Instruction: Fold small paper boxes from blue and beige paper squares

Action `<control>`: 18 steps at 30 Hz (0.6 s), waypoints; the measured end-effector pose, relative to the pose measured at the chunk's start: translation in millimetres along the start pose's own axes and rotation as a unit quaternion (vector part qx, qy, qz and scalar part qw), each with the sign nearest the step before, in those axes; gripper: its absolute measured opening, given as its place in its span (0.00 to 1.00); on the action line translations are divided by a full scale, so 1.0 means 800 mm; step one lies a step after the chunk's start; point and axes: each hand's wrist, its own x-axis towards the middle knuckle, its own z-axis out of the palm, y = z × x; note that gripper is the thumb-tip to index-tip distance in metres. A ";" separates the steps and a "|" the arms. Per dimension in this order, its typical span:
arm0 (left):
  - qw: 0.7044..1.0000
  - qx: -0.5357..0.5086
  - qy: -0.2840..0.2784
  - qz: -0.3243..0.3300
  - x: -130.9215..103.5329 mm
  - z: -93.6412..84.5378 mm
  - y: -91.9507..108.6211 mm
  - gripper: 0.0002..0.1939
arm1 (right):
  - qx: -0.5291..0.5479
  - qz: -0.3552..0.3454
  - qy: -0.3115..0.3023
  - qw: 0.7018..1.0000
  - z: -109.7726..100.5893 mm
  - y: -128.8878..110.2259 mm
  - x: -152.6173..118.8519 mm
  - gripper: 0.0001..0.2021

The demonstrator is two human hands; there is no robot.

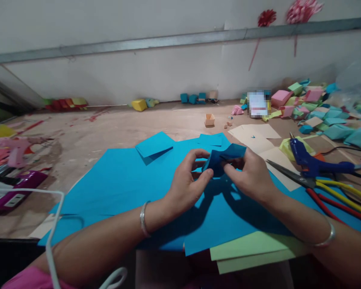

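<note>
Both hands are curled around one small folded blue paper (218,158), above the large blue sheet (117,176) at the tabletop's near edge. The left hand (188,182) pinches its left side, thumb below and fingers bent behind; the right hand (252,174) grips its right side, thumb at the front, with little opening between thumb and fingers. Some fingertips are hidden behind the paper, and its inner folds are too dark to make out.

Two smaller blue pieces lie on the sheet, beyond the hands. Two light green sheets (252,247) stick out at the near edge, partly covered. Three blue blocks (193,99) stand by the far edge. Toward the right edge are one blue glue gun (313,160) and overlapping red and yellow handles (343,190), cut off by the view; the paper pieces heaped (333,114) at the far right corner overlap too much to count.
</note>
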 end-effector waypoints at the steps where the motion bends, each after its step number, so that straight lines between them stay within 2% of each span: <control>1: 1.000 0.007 0.006 0.002 0.001 0.000 0.000 0.13 | 0.025 0.010 0.002 1.000 0.001 0.001 0.000 0.11; 4: 1.000 0.025 0.010 0.007 0.002 0.000 -0.001 0.13 | 0.102 0.014 0.003 0.995 0.003 0.003 -0.001 0.18; 6: 0.999 0.037 0.003 0.009 0.002 -0.001 0.000 0.13 | 0.116 0.002 -0.002 0.993 0.003 0.004 -0.001 0.20; 13: 0.995 0.087 -0.028 0.032 0.003 -0.005 0.001 0.11 | 0.006 -0.079 -0.028 0.996 -0.001 -0.001 -0.003 0.17; 16: 0.996 0.077 -0.027 0.025 0.004 -0.004 0.000 0.11 | -0.036 -0.096 -0.029 0.994 -0.001 -0.001 -0.003 0.21; 18: 0.996 0.078 -0.033 0.029 0.004 -0.004 0.000 0.11 | -0.025 -0.091 -0.029 0.995 -0.001 -0.001 -0.003 0.23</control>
